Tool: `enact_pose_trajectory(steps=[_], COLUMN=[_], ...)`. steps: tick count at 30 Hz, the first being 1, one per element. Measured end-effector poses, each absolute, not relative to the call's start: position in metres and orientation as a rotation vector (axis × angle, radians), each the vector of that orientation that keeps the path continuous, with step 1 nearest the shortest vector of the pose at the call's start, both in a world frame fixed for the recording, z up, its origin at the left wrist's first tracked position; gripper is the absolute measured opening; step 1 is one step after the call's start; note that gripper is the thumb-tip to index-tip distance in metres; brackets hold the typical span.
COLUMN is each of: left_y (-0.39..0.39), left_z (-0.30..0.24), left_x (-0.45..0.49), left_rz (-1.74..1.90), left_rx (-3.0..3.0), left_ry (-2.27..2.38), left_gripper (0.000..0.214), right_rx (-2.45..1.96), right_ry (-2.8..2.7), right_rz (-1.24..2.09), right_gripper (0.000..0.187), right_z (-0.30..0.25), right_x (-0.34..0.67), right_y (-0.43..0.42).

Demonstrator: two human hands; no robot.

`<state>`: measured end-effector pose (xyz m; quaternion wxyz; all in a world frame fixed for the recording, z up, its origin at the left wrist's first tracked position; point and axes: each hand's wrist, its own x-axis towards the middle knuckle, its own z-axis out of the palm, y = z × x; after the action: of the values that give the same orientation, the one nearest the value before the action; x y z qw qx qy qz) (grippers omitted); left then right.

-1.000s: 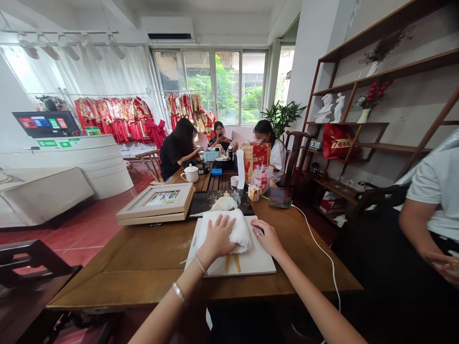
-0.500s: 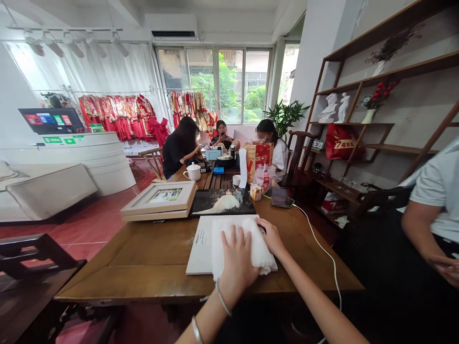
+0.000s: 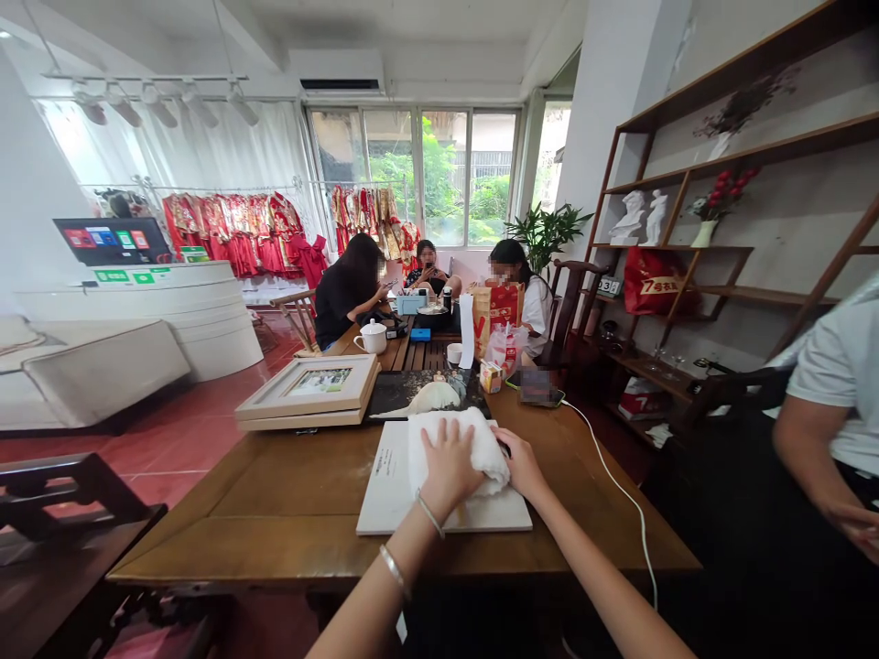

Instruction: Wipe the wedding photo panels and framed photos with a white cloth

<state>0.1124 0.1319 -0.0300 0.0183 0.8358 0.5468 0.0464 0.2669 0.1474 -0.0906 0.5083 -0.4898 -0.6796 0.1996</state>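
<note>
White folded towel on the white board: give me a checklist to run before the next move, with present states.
1. Left hand spread on the white folded towel: ok.
2. White rectangular board lying flat on the brown wooden table: ok.
3. Right hand at the board's right edge: ok; how firmly it grips, cannot tell.
4. Board surface fully visible: not ok; towel and hands cover part.
5. Board clear of the pale stacked picture frames: ok, a gap shows.
6. Board clear of the dark picture panel beyond: cannot tell.
</note>
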Motion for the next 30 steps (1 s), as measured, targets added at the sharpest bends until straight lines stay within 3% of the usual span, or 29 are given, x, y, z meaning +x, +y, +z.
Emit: enact_pose_trajectory(steps=[7,14,23,30], left_y=[0.164,0.108,0.064,0.123], left_z=[-0.025,-0.029,-0.035,-0.032], left_x=[0.088,0.070,0.054,0.041], left_rz=[0.091,0.153,0.176,0.255], left_rx=[2.760,2.773,2.568,2.527], left_ry=[1.352,1.274,1.611,1.888], left_gripper=[0.066,0.070,0.084,0.065], right_rx=[-1.233,-1.245,-1.267,-1.270], right_ry=[-1.641,-1.659,-1.656,-1.641], right_rz=[0.425,0.405,0.395,0.396], right_gripper=[0.036,0.036,0.024,0.025], right_z=[-0.091,-0.093,-0.097,-0.099], right_x=[0.266,0.266,0.266,0.266], right_y=[0.148,0.149,0.152,0.153])
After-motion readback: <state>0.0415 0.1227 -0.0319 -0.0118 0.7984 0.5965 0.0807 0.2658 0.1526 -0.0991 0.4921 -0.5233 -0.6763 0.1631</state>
